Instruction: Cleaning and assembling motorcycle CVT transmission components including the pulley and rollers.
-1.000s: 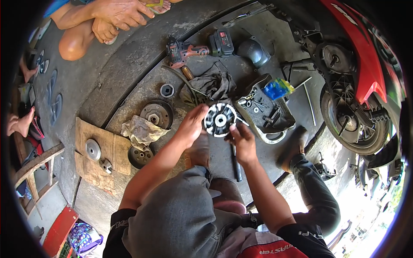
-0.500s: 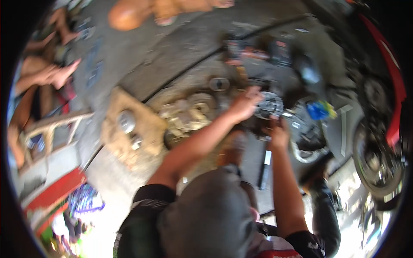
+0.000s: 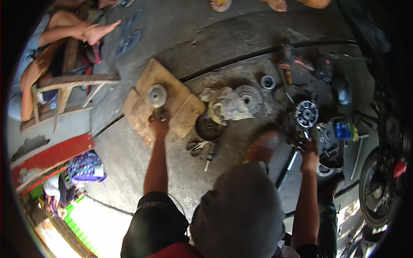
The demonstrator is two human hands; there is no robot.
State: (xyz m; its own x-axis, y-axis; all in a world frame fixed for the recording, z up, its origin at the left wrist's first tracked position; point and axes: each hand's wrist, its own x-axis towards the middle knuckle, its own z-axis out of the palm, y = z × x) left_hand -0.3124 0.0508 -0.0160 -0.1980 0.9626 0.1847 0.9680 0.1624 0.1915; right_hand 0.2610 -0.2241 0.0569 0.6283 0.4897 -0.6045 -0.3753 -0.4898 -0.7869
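Observation:
My left hand (image 3: 159,125) reaches to the brown cardboard (image 3: 178,92) on the left, its fingers closed round a small metal part (image 3: 161,115). Just beyond it lies a round, silvery metal disc (image 3: 157,96). On the right, my right hand (image 3: 309,152) is curled at a dark assembly just below a slotted metal wheel (image 3: 306,114). What exactly its fingers grip is hard to see; a short shiny piece shows by the fingertips. Between my hands lie a crumpled pale cloth (image 3: 230,105), a flat metal disc (image 3: 254,98) and a dark round pan-like part (image 3: 208,127).
A screwdriver (image 3: 209,155) lies near the pan-like part. Right of my right hand are a tray of small metal pieces (image 3: 330,146) and a blue packet (image 3: 344,130). A motorcycle wheel (image 3: 375,193) stands far right. A person sits by a wooden bench (image 3: 77,81) at left.
My left hand has left the slotted wheel and moved left to the small metal part on the cardboard. The right hand stays near the wheel. The whole view has turned.

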